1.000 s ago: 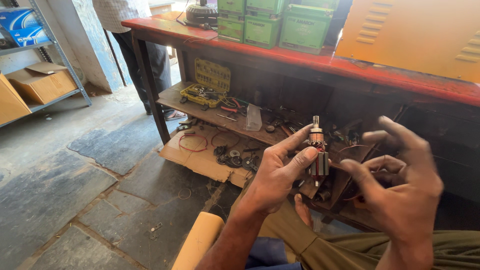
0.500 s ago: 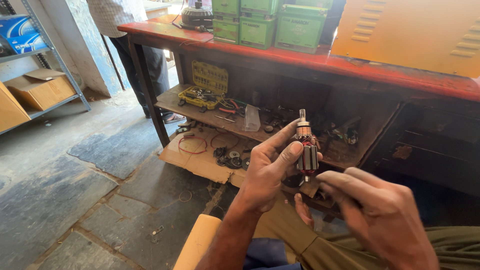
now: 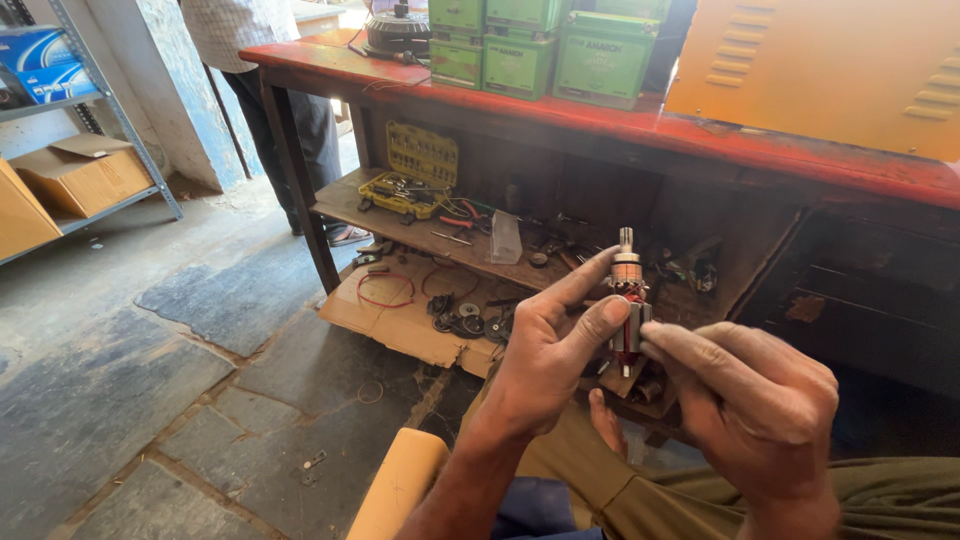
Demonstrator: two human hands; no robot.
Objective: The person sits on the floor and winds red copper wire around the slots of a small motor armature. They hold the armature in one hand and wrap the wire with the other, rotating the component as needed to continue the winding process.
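Left hand grips small motor armature upright, in front of the red workbench. Right hand pinches its lower side with its fingertips. Step in hand: close inspection or fitting. Next move likely needs steady hold, fine fingertip control.

Repair workshop (tool-strewn red workbench)

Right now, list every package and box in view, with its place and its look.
Green boxes: stacked on the red bench top, rectangular, pale labels.
Blue cartons: upper rack shelf far left, blue and white.
Cardboard box: lower rack shelf, brown, flaps open.
Yellow tool case: bench's lower shelf, lid open.
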